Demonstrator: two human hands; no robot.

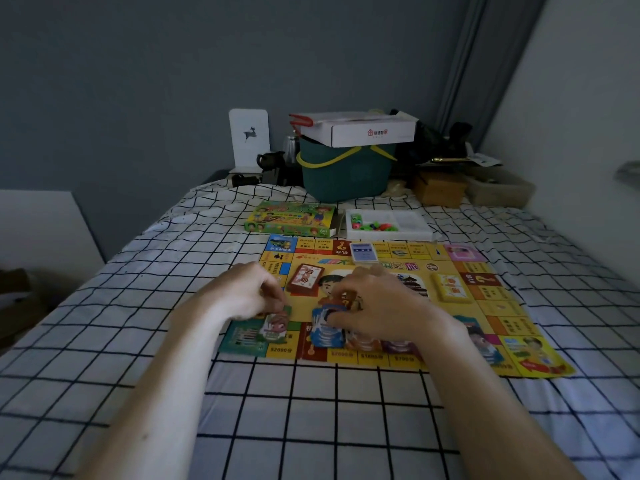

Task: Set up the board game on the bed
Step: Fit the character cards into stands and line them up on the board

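Observation:
A yellow game board [498, 306] lies flat on the checked bed sheet [311, 410]. My left hand [242, 292] pinches a small stack of paper notes [275, 327] at the board's near left edge. My right hand [377, 306] grips a fan of blue and orange notes [325, 327] over the board's near middle. On the board lie a red card deck [306, 278], a blue card deck [363, 252] and a yellow card deck [450, 289]. More notes [485, 344] lie at the near right.
Beyond the board sit the green game box [291, 218] and a white tray [415, 230] with coloured pieces [374, 225]. A teal basket [343, 178] with a white carton [370, 131] on top, a brown box [440, 188] and clutter stand by the wall.

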